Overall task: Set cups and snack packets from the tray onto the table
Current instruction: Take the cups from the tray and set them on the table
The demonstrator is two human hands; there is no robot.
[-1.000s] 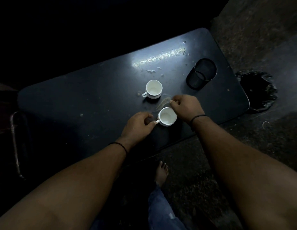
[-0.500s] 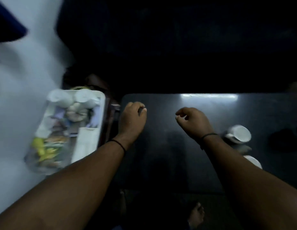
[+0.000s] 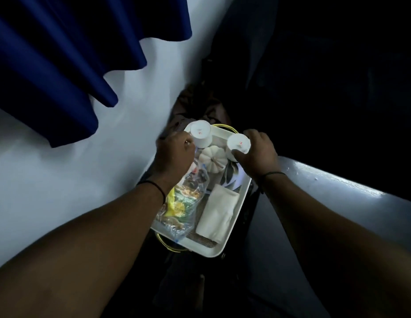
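Fingers (image 3: 237, 154) of the right hand (image 3: 257, 152) curl round an upturned white cup (image 3: 238, 143) at the far right corner of the tray (image 3: 232, 235), while the left hand (image 3: 174, 152) closes against a second upturned cup (image 3: 201, 135) at the far left corner; how firmly that left grip has closed cannot be told, as the fingertips sit behind the cup. A second ago both hands were on the dark bench (image 3: 337, 180), setting down a cup beside another already placed; half a second ago they hung curled and holding nothing above it. They have since swung across to the tray, which suggests two cups are delivered and the next pair is about to be lifted.

Between the two cups lies a small white pumpkin-shaped piece (image 3: 212, 157). Nearer the person, a clear bag of snack packets (image 3: 183, 203) fills the tray's left side and a folded white napkin (image 3: 217, 214) its right; these remain to be moved.

Room is tight. The tray sits low in a gap, with a pale wall (image 3: 62, 180) close on its left and the bench's lit edge just beside its right rim. A blue curtain (image 3: 62, 65) hangs well above. The clearest way out appears to be straight up, then right over the bench edge; the right cup has little sideways room before that edge, and the pumpkin piece sits close enough to be knocked.
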